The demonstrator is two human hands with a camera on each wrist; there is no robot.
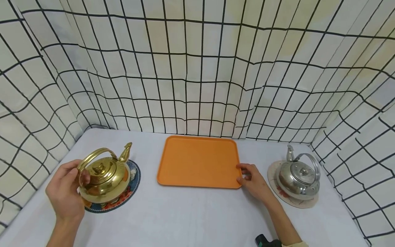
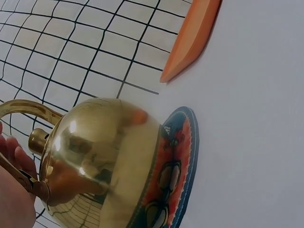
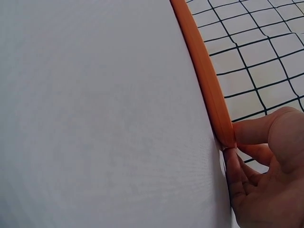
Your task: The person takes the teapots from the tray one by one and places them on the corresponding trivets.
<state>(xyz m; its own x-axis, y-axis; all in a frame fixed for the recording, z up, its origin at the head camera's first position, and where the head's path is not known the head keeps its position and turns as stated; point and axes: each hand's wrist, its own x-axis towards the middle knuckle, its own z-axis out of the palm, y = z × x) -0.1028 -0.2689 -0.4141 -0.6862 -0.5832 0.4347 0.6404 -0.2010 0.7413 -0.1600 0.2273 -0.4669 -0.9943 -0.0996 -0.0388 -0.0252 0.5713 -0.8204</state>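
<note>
At the left, my left hand [image 1: 66,193] grips the arched handle of a shiny gold teapot [image 1: 106,178]. Its spout points toward the back. The teapot is over a round blue and red patterned mat [image 2: 183,161], and the left wrist view shows no gap between them. In the middle lies a flat orange tray [image 1: 199,161] with a low raised rim. Fingers of my right hand [image 1: 254,181] pinch the tray's right edge near its front corner, as the right wrist view shows up close.
A silver teapot [image 1: 299,178] stands on a round pale mat [image 1: 279,193] right of my right forearm. White cloth [image 1: 191,216] covers the table. Curtains with a black grid [image 1: 197,68] rise behind and along both sides. A black device [image 1: 263,242] sits at the right wrist.
</note>
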